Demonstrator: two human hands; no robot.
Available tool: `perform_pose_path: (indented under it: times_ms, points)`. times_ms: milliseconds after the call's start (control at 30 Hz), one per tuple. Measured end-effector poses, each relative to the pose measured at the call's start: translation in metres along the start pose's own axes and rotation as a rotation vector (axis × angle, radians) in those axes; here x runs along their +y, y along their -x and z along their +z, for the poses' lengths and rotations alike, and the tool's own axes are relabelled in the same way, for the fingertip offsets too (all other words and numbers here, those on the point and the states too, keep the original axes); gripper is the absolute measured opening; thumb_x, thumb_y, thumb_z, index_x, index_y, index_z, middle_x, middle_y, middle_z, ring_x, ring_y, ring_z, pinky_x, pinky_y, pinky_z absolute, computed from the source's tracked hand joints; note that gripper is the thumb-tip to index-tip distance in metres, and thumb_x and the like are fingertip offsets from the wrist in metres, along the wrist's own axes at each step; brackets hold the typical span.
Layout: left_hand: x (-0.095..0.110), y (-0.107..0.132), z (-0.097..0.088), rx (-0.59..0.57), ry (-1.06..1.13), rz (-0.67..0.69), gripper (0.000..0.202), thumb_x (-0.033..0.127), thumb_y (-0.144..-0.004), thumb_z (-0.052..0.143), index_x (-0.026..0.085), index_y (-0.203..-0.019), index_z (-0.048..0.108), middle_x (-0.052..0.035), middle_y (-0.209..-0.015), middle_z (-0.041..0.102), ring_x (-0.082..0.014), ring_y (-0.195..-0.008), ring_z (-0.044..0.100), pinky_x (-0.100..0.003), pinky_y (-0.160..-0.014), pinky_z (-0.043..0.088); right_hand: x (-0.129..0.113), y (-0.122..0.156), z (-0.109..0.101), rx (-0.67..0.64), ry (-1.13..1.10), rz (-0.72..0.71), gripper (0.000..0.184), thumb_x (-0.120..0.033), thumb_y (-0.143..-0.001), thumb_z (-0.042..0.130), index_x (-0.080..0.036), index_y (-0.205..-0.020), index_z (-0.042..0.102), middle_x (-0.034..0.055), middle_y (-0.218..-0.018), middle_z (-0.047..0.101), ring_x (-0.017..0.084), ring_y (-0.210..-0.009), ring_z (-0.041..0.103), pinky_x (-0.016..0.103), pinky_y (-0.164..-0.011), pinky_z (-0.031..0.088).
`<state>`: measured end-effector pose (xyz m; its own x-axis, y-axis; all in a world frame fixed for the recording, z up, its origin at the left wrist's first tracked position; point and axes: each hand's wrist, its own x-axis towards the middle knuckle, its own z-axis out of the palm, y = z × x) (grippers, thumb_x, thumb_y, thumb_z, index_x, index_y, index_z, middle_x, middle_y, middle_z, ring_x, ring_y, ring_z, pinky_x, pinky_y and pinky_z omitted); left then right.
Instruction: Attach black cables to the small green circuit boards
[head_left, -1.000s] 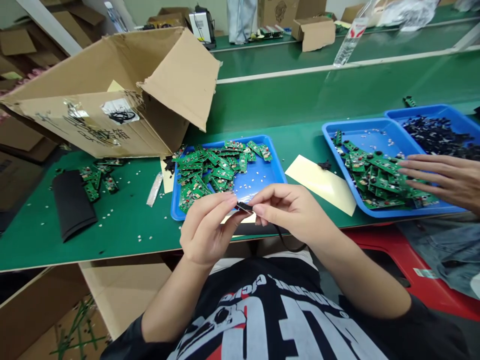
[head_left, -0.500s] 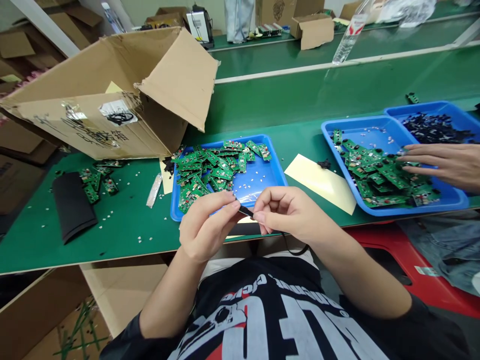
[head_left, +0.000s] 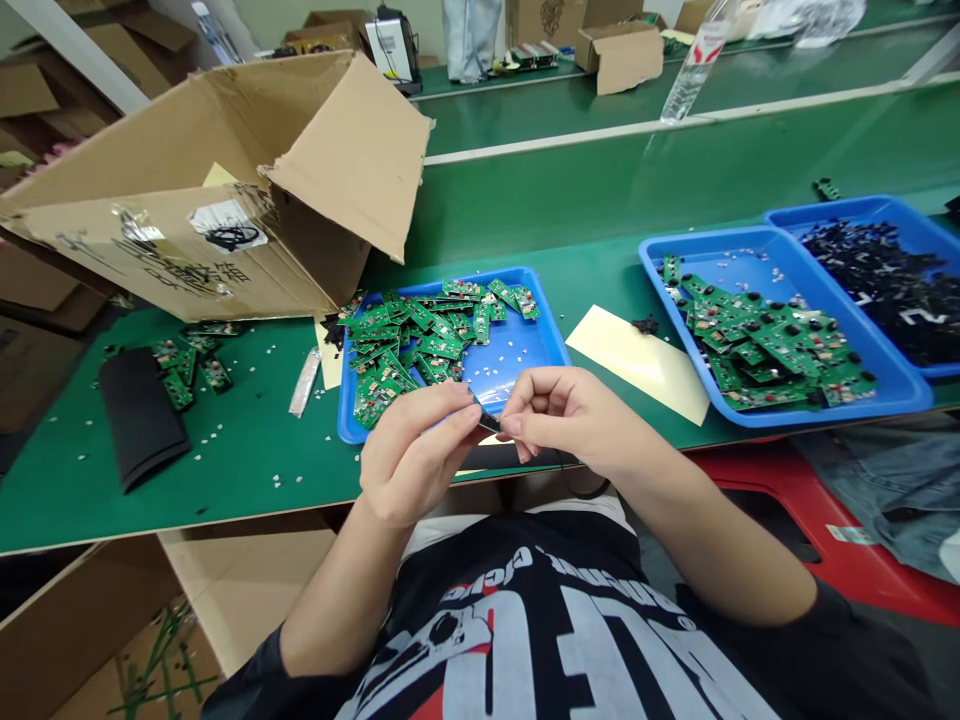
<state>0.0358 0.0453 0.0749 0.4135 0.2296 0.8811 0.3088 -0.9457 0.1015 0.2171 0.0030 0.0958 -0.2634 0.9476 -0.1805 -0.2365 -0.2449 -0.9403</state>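
Just in front of the near table edge, my left hand point(head_left: 416, 455) is closed on a small circuit board point(head_left: 489, 422), of which only a dark, narrow part shows between the fingers. My right hand point(head_left: 574, 415) pinches at the other end of that board, thumb against index finger. Whatever lies inside this pinch is too small and hidden to name. Right behind my hands is a blue tray point(head_left: 556, 345) holding a pile of green circuit boards point(head_left: 431, 325) and scattered white bits.
A second blue tray point(head_left: 911, 395) with boards and another with black parts point(head_left: 885, 265) stand at right. Yellow paper point(head_left: 637, 365) lies between trays. An open cardboard box point(head_left: 225, 200) occupies the back left, with a black sheet point(head_left: 142, 415) and loose boards point(head_left: 180, 365) before it.
A co-worker's hand over the right-hand trays has gone out of view. My two hands stay together at nearly the same place, the right shifted very slightly left.
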Motion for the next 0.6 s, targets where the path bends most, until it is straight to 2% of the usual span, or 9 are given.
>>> perform_pose_path:
  times_ms: [100,200,267,367,467,533,600]
  points:
    - [0.001,0.0,0.0,-0.05,0.031,-0.023,0.034,0.013,-0.075,0.072,0.02,-0.106,0.06,-0.0051,-0.097,0.07,-0.0175,-0.089,0.068,-0.029,-0.074,0.06,0.003,-0.001,-0.001,0.009,0.068,-0.068,0.018,-0.026,-0.069,0.071,-0.017,-0.067,0.055,-0.0059,-0.053,0.056,0.007,-0.049,0.054,0.02,-0.05,0.045]
    - [0.003,0.0,0.003,-0.047,0.108,-0.101,0.037,0.017,-0.076,0.072,0.022,-0.111,0.059,-0.0034,-0.094,0.07,-0.0161,-0.085,0.069,-0.027,-0.07,0.06,0.008,0.001,0.001,0.042,0.192,-0.27,0.01,-0.023,-0.076,0.066,-0.017,-0.074,0.058,-0.0029,-0.065,0.061,0.008,-0.059,0.058,0.021,-0.057,0.048]
    - [0.007,-0.001,0.006,-0.017,0.188,-0.211,0.043,0.021,-0.075,0.074,0.024,-0.115,0.058,-0.003,-0.094,0.07,-0.0158,-0.083,0.068,-0.027,-0.069,0.059,0.012,0.003,0.003,0.107,0.296,-0.422,0.01,-0.024,-0.079,0.064,-0.017,-0.085,0.058,-0.0007,-0.076,0.064,0.009,-0.067,0.062,0.022,-0.062,0.05]
    - [0.016,-0.002,0.008,-0.003,0.329,-0.397,0.045,0.023,-0.075,0.073,0.025,-0.118,0.06,-0.0032,-0.096,0.069,-0.015,-0.086,0.067,-0.024,-0.066,0.058,0.015,0.004,0.006,0.248,0.462,-0.618,0.018,-0.027,-0.082,0.063,-0.018,-0.097,0.056,-0.0002,-0.078,0.065,0.01,-0.069,0.063,0.022,-0.061,0.051]
    - [0.025,-0.003,0.007,-0.037,0.432,-0.552,0.038,0.021,-0.083,0.065,0.025,-0.12,0.061,-0.0048,-0.1,0.069,-0.0138,-0.089,0.065,-0.022,-0.068,0.056,0.013,0.003,0.007,0.309,0.7,-0.822,0.004,-0.022,-0.087,0.057,-0.018,-0.086,0.059,0.0016,-0.077,0.068,0.012,-0.07,0.064,0.025,-0.065,0.051]
    - [0.028,-0.004,0.007,-0.045,0.466,-0.661,0.031,0.021,-0.087,0.058,0.025,-0.118,0.063,-0.0051,-0.102,0.07,-0.0141,-0.092,0.065,-0.025,-0.077,0.056,0.011,0.003,0.007,0.305,0.829,-0.911,0.008,-0.019,-0.089,0.055,-0.018,-0.084,0.061,0.0031,-0.079,0.07,0.013,-0.073,0.064,0.028,-0.068,0.051]
    - [0.029,-0.003,0.008,-0.042,0.501,-0.773,0.027,0.023,-0.091,0.053,0.025,-0.113,0.066,-0.0052,-0.105,0.071,-0.0157,-0.096,0.065,-0.029,-0.085,0.054,0.01,0.003,0.007,0.306,0.901,-0.941,0.009,-0.018,-0.089,0.053,-0.018,-0.087,0.062,0.0039,-0.08,0.071,0.014,-0.075,0.064,0.029,-0.068,0.051]
